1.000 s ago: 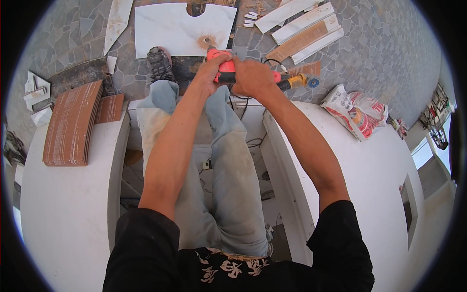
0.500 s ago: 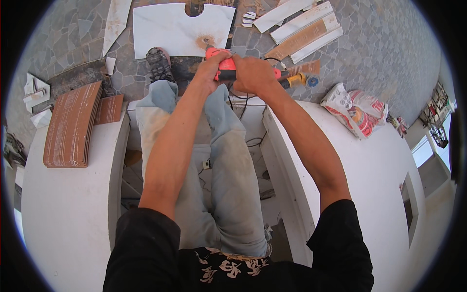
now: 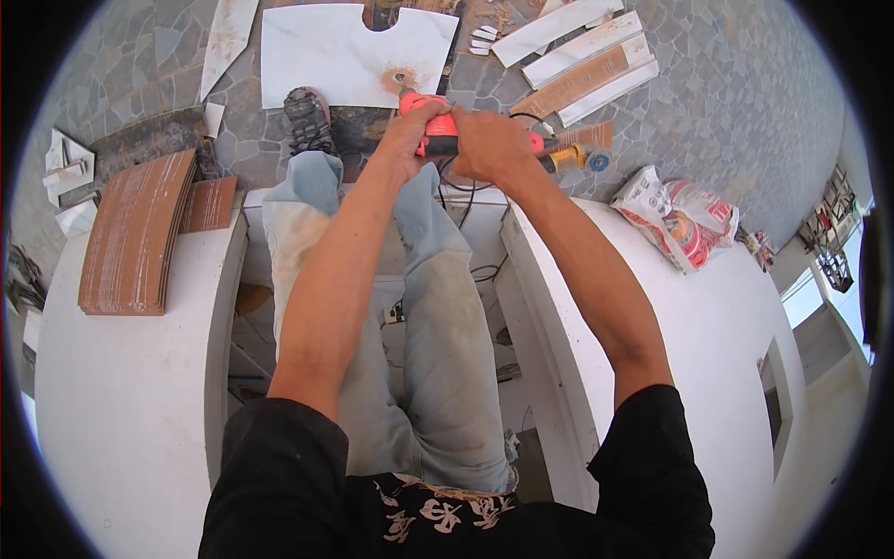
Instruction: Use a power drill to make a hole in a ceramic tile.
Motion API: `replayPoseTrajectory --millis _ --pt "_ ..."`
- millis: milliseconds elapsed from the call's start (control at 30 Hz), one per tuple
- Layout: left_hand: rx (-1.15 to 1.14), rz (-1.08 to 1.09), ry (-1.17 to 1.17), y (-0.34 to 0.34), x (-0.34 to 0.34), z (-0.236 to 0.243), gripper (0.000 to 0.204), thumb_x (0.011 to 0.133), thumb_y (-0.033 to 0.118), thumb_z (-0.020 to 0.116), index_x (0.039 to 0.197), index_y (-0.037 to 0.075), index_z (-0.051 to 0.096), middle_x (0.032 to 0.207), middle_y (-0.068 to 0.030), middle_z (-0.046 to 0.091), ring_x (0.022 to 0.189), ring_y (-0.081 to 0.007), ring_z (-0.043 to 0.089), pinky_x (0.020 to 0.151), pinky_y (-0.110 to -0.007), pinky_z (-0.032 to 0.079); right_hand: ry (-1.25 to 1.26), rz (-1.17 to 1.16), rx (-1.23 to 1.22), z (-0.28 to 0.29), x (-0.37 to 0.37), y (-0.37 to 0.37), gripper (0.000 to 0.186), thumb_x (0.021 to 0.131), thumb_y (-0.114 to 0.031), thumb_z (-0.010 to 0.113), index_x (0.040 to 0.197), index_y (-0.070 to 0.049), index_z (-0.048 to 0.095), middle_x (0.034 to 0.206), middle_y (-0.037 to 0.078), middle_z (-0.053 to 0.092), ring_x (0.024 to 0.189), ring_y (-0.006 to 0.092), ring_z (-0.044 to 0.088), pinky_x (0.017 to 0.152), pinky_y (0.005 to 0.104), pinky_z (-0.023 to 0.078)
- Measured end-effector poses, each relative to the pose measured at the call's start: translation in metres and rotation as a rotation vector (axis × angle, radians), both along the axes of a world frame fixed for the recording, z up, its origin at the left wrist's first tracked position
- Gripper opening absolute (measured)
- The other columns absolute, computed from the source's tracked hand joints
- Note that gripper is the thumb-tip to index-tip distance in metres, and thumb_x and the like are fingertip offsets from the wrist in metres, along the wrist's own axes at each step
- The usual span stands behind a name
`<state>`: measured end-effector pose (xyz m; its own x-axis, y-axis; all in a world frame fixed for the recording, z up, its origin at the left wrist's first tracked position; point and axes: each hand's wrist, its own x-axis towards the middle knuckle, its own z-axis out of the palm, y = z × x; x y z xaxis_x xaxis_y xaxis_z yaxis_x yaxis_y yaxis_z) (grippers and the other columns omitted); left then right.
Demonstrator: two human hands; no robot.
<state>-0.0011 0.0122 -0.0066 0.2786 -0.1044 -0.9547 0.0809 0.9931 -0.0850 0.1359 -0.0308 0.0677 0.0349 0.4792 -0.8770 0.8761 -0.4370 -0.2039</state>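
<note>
Dust [image 3: 388, 85], tan and powdery, lies around a small round spot near the lower edge of a white, grey-veined stone-look slab [image 3: 317, 56] with a rounded notch in its far edge. From where I stand, the metal nose of a red-and-black handheld power tool [image 3: 441, 128] points at that spot, close up against it, though I can't tell whether the tip sits in the surface. The tool is up beyond the person's knees, at the near right part of the slab. The left hand [image 3: 402, 142] is closed around its front body, fingers wrapped over the top. The right hand [image 3: 491, 146] grips the rear part, its fingers mostly hidden from me; the tool's red back end pokes out past it.

A dark patterned shoe [image 3: 308, 121] is planted at the slab's near edge, left of the tool. Just right of the right hand lies a yellow-and-black grinder [image 3: 565, 160] with a blue disc. Beyond it, long white and brown tile strips [image 3: 596, 45] are spread over grey crazy-paved stone flooring [image 3: 745, 102]. A stack of reddish-brown tiles [image 3: 138, 238] rests on the white ledge [image 3: 121, 401] to the left, and a crumpled white-and-red plastic bag [image 3: 684, 224] sits on the white ledge at right.
</note>
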Motion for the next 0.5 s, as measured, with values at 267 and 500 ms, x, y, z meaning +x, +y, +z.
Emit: replayPoseTrajectory --millis 267,500 --pt "0.002 0.006 -0.009 -0.0005 0.0014 -0.0015 0.041 0.079 0.028 0.079 0.112 0.009 0.063 0.1 -0.0074 0.069 0.085 -0.0207 0.07 0.076 -0.045 0.059 -0.009 0.007 0.005 0.001 0.0015 0.0018 0.051 0.071 -0.022 0.07 0.119 -0.006 0.058 0.097 0.018 0.072 0.091 0.0376 0.071 0.078 0.0496 0.056" --pt "0.02 -0.004 0.008 -0.0001 0.0043 0.0008 0.04 0.08 0.028 0.078 0.112 0.008 0.064 0.1 -0.008 0.069 0.085 -0.0208 0.07 0.074 -0.045 0.06 -0.014 -0.003 0.028 0.0007 0.0026 -0.0009 0.051 0.071 -0.021 0.07 0.118 -0.007 0.059 0.096 0.018 0.072 0.091 0.0371 0.071 0.077 0.0491 0.057"
